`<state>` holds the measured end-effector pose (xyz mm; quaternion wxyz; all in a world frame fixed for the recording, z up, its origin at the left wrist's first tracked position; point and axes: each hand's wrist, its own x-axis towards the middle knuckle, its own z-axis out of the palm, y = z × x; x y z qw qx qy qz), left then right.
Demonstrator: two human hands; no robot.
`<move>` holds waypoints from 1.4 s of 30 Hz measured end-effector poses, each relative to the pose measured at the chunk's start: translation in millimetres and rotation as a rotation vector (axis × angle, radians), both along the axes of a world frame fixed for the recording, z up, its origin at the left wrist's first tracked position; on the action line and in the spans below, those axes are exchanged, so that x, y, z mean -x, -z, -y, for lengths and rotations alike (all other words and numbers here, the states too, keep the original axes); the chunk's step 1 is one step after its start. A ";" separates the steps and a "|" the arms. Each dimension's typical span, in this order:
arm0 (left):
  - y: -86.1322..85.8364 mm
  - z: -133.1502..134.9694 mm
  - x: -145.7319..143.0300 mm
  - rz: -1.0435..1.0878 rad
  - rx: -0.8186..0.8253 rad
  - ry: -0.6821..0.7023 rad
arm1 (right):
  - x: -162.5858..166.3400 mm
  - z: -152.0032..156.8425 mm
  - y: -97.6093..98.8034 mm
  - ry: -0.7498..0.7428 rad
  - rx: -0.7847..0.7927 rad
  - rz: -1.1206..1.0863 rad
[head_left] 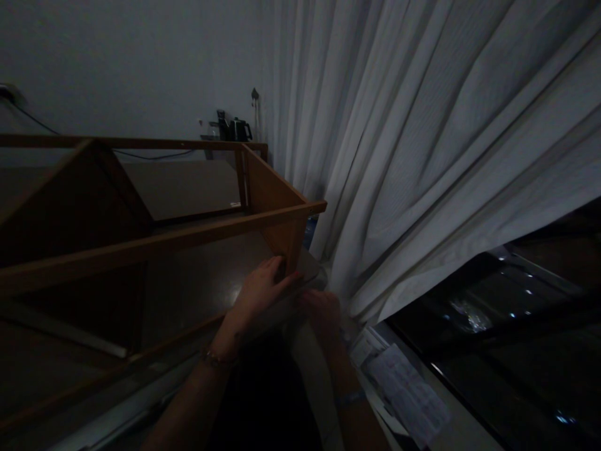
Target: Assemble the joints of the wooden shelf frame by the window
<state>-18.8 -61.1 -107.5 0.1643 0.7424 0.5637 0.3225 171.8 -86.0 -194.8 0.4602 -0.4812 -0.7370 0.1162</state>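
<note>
A brown wooden furniture frame (201, 235), with rails and upright panels, stands on a pale tabletop (197, 275). My left hand (265, 282) reaches in under its front rail. Its fingers curl round the lower part of the wooden end panel (286, 235) at the right corner. Just to the right and lower, my right hand (322, 308) is closed beside the tabletop's rounded corner. Its fingertips are dark and blurred, so anything in them is hidden. The picture is dim throughout.
Long white curtains (389, 144) hang close on the right. A black kettle (239, 129) stands beyond the frame by the wall. Papers (408, 388) lie at lower right, beside a dark window (516, 313). A cable (154, 156) runs behind the frame.
</note>
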 end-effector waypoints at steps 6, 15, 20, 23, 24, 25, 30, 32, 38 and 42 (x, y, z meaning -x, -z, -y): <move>-0.1 0.2 0.3 -0.002 0.014 0.007 | 15.0 10.3 -7.4 0.108 0.076 -0.105; 1.3 -1.0 0.7 -0.022 0.016 0.008 | 56.0 23.7 -15.1 0.032 0.487 -0.888; 1.3 -0.9 0.6 -0.025 0.001 -0.002 | 52.3 23.1 -9.0 0.055 0.416 -0.819; 1.7 -1.4 0.4 -0.022 0.004 0.006 | 44.8 21.8 -2.6 0.106 0.270 -0.590; 1.6 -1.4 0.4 -0.020 0.006 0.007 | 41.7 20.7 -0.1 0.108 0.225 -0.523; 1.3 -1.4 0.4 -0.016 0.010 0.007 | 38.4 19.5 2.5 0.098 0.185 -0.468; -2.1 0.6 0.2 -0.008 0.029 0.010 | 18.8 13.0 13.8 -0.078 0.048 -0.177; -3.4 1.3 -0.1 -0.014 0.028 0.002 | 9.9 10.7 15.3 -0.141 0.026 -0.022; -2.9 0.6 -0.3 -0.031 0.015 -0.001 | -9.9 -2.8 12.2 -0.274 -0.158 0.200; 0.1 -0.2 0.3 -0.039 0.003 0.002 | -6.0 -6.8 4.9 -0.229 -0.051 0.026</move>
